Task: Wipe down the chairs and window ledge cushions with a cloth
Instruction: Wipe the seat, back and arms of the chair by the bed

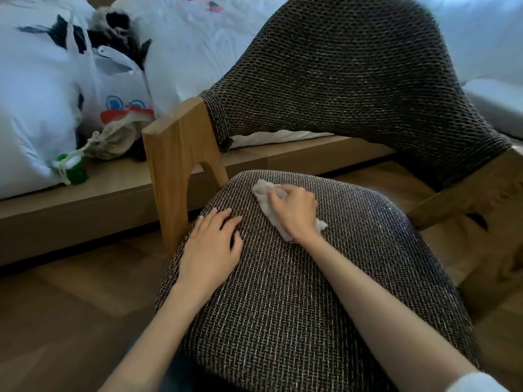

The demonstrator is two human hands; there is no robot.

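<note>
A chair with a dark woven seat [297, 278], a curved woven backrest [353, 66] and light wooden arms fills the view. My right hand [294, 212] grips a crumpled grey-white cloth [261, 190] and holds it against the far part of the seat. My left hand [212, 241] lies flat on the seat's left side with fingers straight, holding nothing. Most of the cloth is hidden under my right hand.
The wooden armrest post [178, 154] stands just left of the seat. Behind it a low wooden ledge [85, 199] carries white pillows [31, 108], a printed plastic bag [121, 100] and a small drawstring pouch [113, 140]. Wooden floor [70, 306] lies below.
</note>
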